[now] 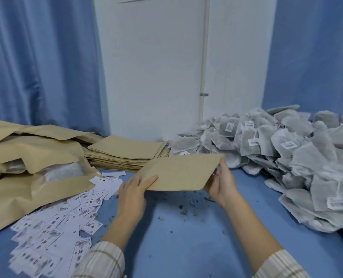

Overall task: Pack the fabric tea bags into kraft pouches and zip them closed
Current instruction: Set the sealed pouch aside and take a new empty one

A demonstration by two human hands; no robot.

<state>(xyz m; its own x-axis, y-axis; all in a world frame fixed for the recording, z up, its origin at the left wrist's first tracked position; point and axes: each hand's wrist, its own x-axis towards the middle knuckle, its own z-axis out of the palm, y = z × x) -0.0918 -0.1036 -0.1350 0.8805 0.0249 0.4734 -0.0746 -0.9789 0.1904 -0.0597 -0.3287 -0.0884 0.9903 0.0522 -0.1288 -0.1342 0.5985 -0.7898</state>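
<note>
A flat kraft pouch [178, 172] is held level above the blue table, between both hands. My left hand [131, 194] grips its left edge with fingers on top. My right hand [221, 180] pinches its right end, thumb at the upper corner. A stack of flat kraft pouches [126, 151] lies just behind it. A big heap of grey fabric tea bags [287, 157] with white tags fills the right side of the table.
Large kraft bags with clear windows [32, 169] are piled at the left. Several small printed paper labels [54, 227] are scattered at the front left. Loose tea crumbs [188, 209] dot the blue table [186, 247]. Blue curtains and a white door stand behind.
</note>
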